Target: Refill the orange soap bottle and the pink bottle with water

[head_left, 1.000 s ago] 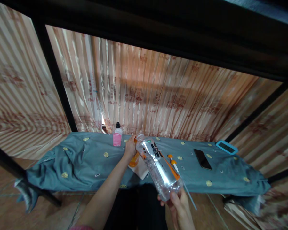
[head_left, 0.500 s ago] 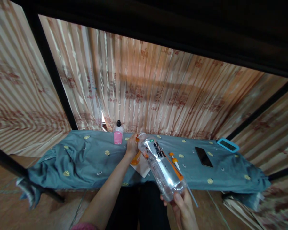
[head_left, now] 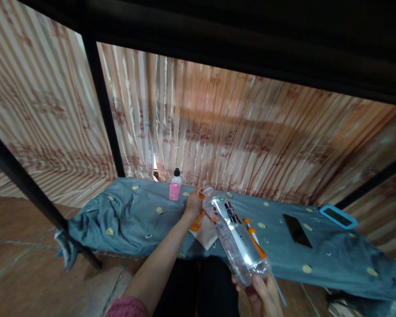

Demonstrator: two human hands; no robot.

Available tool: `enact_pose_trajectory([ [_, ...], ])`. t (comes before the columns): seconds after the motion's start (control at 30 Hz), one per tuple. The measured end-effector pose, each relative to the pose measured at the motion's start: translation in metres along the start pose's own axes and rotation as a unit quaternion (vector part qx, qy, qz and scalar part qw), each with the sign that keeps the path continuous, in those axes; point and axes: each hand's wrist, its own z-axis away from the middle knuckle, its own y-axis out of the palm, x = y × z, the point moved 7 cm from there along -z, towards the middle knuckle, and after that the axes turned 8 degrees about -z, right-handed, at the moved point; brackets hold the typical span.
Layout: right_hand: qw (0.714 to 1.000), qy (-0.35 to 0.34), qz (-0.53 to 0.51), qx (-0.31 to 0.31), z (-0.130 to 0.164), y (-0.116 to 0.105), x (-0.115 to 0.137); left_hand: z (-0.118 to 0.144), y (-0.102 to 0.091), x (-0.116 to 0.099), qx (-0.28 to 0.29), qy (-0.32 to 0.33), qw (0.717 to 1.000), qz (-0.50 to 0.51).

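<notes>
My right hand [head_left: 262, 295] grips a large clear plastic bottle [head_left: 237, 242] near its base. This bottle has a silver and orange label and is tilted, its uncapped neck pointing up and left. The neck meets the top of an orange bottle [head_left: 196, 223], around whose upper part my left hand [head_left: 194, 206] is closed. My fingers partly cover the orange bottle, which stands by a whitish folded cloth [head_left: 206, 235]. Behind the clear bottle lies an orange-and-white pump head [head_left: 251, 229], partly hidden, with a pale blue tube [head_left: 280, 290] showing lower down.
A bottle with a pink label and black cap [head_left: 175, 187] stands at the back of the cloth-covered table [head_left: 145, 246]. A dark phone [head_left: 297, 231] and a blue-framed device [head_left: 338, 217] lie to the right. Dark posts [head_left: 105, 110] and striped curtains [head_left: 218, 119] surround the table.
The view has shifted, so the table's contents appear further right. Both hands keep their holds, and the clear bottle stays tilted with its neck at the orange bottle's top.
</notes>
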Motion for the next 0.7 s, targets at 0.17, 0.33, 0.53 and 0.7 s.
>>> enact_pose_trajectory([
  [0.17, 1.000, 0.004, -0.021, 0.007, -0.004, -0.005, -0.005, -0.001, -0.002, -0.001, 0.020, 0.006, 1.000, 0.008],
  [0.33, 0.998, 0.024, -0.050, 0.018, -0.009, -0.006, -0.016, -0.002, -0.006, -0.003, 0.035, 0.015, 0.999, 0.025],
  [0.53, 0.990, 0.063, -0.119, 0.031, -0.020, -0.009, -0.032, -0.001, -0.011, -0.001, 0.037, -0.013, 0.996, 0.076],
  [0.7, 0.976, 0.104, -0.189, 0.038, -0.034, -0.016, -0.046, -0.002, -0.012, 0.000, 0.013, -0.014, 0.997, 0.074],
])
